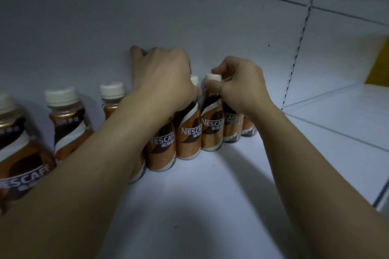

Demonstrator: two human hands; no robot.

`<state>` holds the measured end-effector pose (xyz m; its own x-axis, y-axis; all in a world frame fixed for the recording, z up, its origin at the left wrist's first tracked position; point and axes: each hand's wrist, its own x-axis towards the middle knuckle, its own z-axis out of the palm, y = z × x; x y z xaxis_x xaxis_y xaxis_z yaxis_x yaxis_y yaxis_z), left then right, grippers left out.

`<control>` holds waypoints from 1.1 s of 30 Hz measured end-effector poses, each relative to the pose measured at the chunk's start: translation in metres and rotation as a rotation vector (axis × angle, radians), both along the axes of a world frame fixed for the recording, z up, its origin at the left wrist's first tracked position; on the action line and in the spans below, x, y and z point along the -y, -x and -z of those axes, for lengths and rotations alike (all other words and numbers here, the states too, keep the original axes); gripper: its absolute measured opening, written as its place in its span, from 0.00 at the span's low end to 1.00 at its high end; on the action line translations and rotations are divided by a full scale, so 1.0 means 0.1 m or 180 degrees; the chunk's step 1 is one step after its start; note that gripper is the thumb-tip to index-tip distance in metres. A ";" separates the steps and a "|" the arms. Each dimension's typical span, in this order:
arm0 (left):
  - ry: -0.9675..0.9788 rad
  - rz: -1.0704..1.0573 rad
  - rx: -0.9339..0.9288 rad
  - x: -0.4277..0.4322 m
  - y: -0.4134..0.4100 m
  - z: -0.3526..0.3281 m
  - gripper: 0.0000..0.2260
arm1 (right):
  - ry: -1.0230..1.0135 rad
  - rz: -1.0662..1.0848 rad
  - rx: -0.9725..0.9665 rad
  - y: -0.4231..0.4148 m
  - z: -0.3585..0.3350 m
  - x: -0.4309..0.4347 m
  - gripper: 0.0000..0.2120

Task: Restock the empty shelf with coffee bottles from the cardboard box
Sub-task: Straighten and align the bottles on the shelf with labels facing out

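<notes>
Eight bottles: or thereabouts, in a row along the back wall [189,17] of the shelf [210,206], labels mostly facing out.
Left hand [166,78]: draped over a bottle top, fingers curled down — it hides the cap, so a true grip or a mere rest, I cannot tell.
Right hand [242,86]: pinched tight on the white cap [213,76] of one bottle [211,130], mid-row.
Risk: bottles stand touching, so a nudge from either forearm could topple neighbours like skittles.
Risk two: held only by the cap, that bottle may tilt as it is adjusted.
Hidden: the box is out of view; the two rightmost bottles sit behind the right wrist.
Cut off: the leftmost bottle [19,149] — edge of frame.
Light: dim, small print unreadable.
</notes>
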<state>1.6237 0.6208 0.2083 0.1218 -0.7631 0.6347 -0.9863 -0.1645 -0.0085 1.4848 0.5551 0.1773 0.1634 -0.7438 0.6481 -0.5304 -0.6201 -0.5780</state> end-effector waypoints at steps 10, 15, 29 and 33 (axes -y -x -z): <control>0.0037 -0.0117 0.0092 -0.01 0.02 0.01 0.16 | -0.0334 -0.0660 0.0377 0.10 0.07 0.10 0.09; -0.0030 -0.0148 0.0140 -0.06 0.08 0.02 0.15 | -0.0206 -0.0625 0.0461 0.08 0.11 0.07 0.09; 0.0015 0.0343 0.0343 0.17 0.53 -0.13 0.24 | 0.0597 0.0611 0.0389 0.64 -0.10 0.38 0.14; -0.0557 0.0402 0.0559 0.42 0.70 -0.19 0.25 | 0.0186 0.0517 0.0308 0.75 0.17 0.56 0.19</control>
<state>1.5535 0.5785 0.2274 -0.0816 -0.8652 0.4948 -0.9798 -0.0212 -0.1988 1.4097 0.4996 0.1607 -0.0210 -0.7160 0.6977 -0.5699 -0.5649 -0.5968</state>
